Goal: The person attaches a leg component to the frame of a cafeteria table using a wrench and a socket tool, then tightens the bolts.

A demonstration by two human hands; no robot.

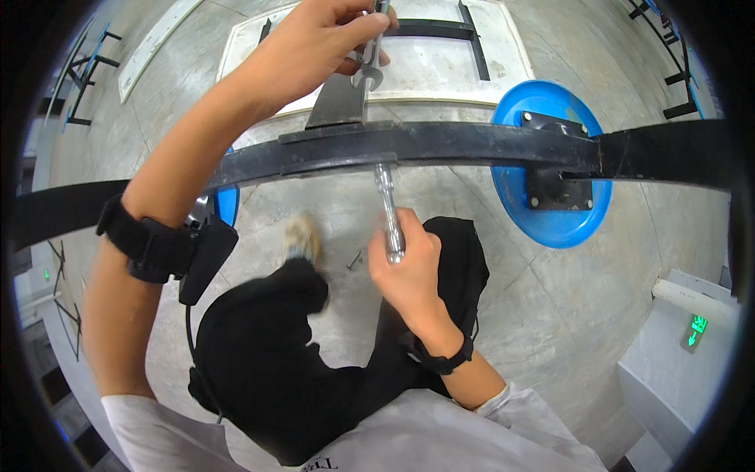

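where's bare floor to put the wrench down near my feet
Bare concrete floor lies between the right hand and the blue disc, under the black beam. It is crowded left of the hand: shoe and loose screw.

Black bar point(440, 145) across; floor point(346, 204) open below

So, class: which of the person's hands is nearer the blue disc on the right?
Right. The right hand grips a chrome tool just below the black bar, left of the blue disc. The left hand is above the bar, farther up and left.
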